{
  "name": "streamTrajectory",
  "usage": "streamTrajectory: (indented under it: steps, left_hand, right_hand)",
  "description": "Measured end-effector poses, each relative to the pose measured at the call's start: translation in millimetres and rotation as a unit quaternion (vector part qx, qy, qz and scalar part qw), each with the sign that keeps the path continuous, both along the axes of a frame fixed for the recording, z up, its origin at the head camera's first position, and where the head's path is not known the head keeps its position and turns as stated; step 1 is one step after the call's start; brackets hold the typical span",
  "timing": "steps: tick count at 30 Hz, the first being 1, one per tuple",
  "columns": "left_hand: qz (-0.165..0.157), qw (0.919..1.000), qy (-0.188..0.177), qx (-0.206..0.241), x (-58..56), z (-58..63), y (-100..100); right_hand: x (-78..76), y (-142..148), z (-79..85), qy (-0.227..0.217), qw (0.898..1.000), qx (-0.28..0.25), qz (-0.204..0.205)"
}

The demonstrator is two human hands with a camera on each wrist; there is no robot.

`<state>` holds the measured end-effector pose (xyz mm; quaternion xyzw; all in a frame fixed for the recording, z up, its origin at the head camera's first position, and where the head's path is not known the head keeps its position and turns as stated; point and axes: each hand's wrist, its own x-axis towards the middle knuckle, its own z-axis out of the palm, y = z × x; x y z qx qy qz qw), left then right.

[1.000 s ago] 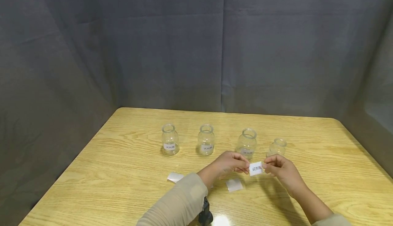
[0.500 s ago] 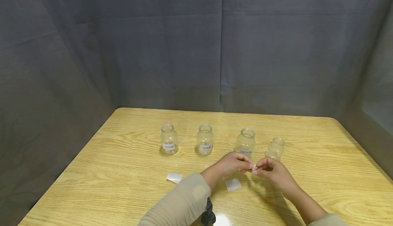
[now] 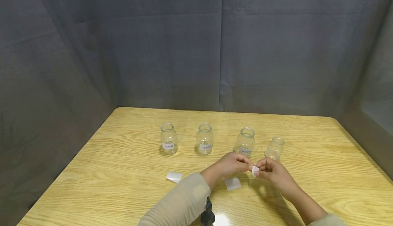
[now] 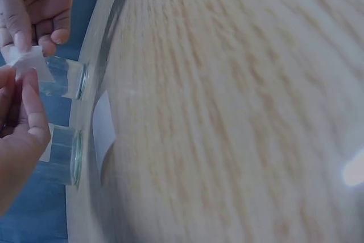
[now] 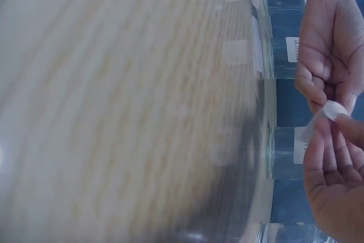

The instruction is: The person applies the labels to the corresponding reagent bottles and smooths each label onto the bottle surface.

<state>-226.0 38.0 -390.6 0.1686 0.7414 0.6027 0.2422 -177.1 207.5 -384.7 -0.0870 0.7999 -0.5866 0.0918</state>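
Both hands meet over a small white sticker label [image 3: 255, 171], which looks bent between their fingertips. My left hand [image 3: 229, 165] pinches its left edge, and my right hand [image 3: 274, 174] pinches the other side between thumb and fingers. In the right wrist view a corner of the label [image 5: 334, 109] curls up; whether its backing is coming loose cannot be made out. Just behind the hands stand a glass jar [image 3: 245, 140] with a printed label and a smaller glass jar [image 3: 275, 148] on which I see no label.
Two more labelled glass jars, the far left jar [image 3: 169, 138] and the second jar [image 3: 204, 138], stand upright in the row. White paper pieces lie on the wooden table [image 3: 107, 171]: one left paper [image 3: 174, 177] and one nearer paper [image 3: 232, 183].
The label faced forward with its writing showing one second ago; now it is turned and bent, with a blank side showing. The hands have come closer together, mainly the right moving left.
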Motion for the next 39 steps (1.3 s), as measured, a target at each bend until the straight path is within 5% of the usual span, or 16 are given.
streamTrajectory:
  steps: [9, 17, 24, 39]
  left_hand:
    - [0.032, 0.9971, -0.046, 0.052, 0.1, -2.3, 3]
    - [0.039, 0.9971, -0.038, 0.053, 0.2, -3.7, 4]
    - [0.036, 0.9957, -0.049, 0.07, -0.5, -4.9, 7]
    - [0.034, 0.9986, -0.024, 0.032, 8.8, -2.6, 17]
  right_hand:
    - [0.2, 4, 2.8, 0.034, 0.999, -0.004, 0.036]
    - [-0.7, 15, 7.7, -0.021, 0.998, 0.025, 0.055]
    - [-1.6, 33, 10.4, -0.011, 0.993, -0.002, 0.121]
    - [3.5, 44, 13.9, 0.042, 0.997, 0.043, 0.05]
